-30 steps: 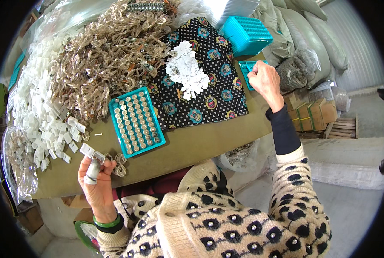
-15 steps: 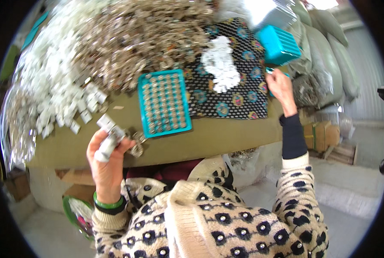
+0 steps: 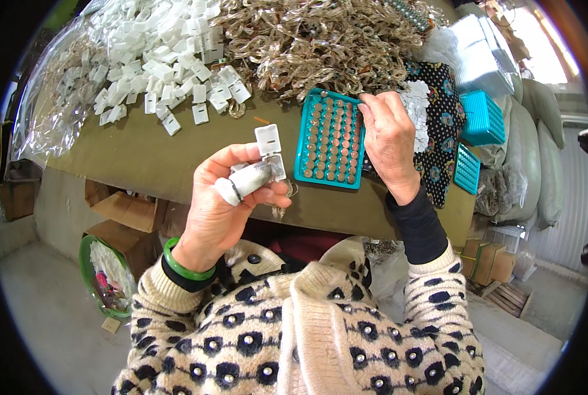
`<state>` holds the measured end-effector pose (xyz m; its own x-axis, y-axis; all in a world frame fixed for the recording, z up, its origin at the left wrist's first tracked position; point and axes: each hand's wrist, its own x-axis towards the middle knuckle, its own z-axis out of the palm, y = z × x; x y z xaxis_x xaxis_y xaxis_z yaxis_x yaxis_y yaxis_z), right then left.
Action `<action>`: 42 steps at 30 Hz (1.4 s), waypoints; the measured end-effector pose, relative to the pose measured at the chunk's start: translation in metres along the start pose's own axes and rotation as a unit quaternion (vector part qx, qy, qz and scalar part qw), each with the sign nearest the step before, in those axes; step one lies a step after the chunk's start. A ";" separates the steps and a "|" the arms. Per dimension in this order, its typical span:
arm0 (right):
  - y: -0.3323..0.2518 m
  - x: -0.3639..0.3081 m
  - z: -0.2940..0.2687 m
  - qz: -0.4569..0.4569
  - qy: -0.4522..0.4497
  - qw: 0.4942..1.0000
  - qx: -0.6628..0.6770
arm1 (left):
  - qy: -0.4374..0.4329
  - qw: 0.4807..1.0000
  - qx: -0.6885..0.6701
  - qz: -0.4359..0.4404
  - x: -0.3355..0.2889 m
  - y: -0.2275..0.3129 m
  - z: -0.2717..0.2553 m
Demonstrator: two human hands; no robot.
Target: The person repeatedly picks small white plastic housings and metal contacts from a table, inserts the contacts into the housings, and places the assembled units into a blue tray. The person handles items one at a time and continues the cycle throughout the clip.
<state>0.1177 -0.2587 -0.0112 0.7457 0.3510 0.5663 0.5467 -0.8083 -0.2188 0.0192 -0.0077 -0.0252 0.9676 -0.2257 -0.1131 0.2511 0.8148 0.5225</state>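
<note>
My left hand [image 3: 208, 214] pinches an open hinged white plastic case [image 3: 267, 140], with a thin clear wire coil [image 3: 279, 212] hanging beside the fingers. White wrapping [image 3: 251, 180] covers one finger of that hand. My right hand [image 3: 394, 141] is over the upper right corner of a teal tray [image 3: 298, 158], thumb and forefinger pressed together. Whatever lies between those fingertips is too small to make out. Rows of small round metallic pieces [image 3: 327, 148] fill the tray.
White plastic cases [image 3: 175, 72] are heaped at the far left, beside a mound of clear wire bundles [image 3: 307, 39]. Flat white pieces [image 3: 415, 112] lie on a patterned black cloth [image 3: 447, 99]. Stacked teal trays [image 3: 483, 118] and a single teal tray [image 3: 466, 170] are at the right.
My right hand has come left from beside the stacked trays to the filled tray. A single teal tray now shows where it was. My left hand still holds the white case; the view has shifted.
</note>
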 end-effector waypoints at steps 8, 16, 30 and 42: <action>0.009 -0.002 -0.002 0.029 -0.064 0.995 0.076 | 0.000 1.000 -0.005 -0.029 0.007 -0.005 -0.005; 0.004 0.001 -0.021 0.132 -0.084 0.975 0.158 | 0.015 0.999 0.023 -0.033 0.010 -0.004 -0.002; 0.008 0.012 -0.019 0.018 -0.181 0.976 0.121 | 0.046 0.996 0.071 -0.043 0.013 -0.008 0.006; 0.014 0.019 -0.017 -0.015 -0.217 0.967 0.132 | 0.075 0.992 0.099 -0.027 0.012 -0.011 0.013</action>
<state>0.1331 -0.2711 0.0103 0.7868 0.5835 0.2013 0.6054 -0.6659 -0.4360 0.0281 -0.0262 -0.0214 0.9494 -0.1724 -0.2625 0.3076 0.6798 0.6658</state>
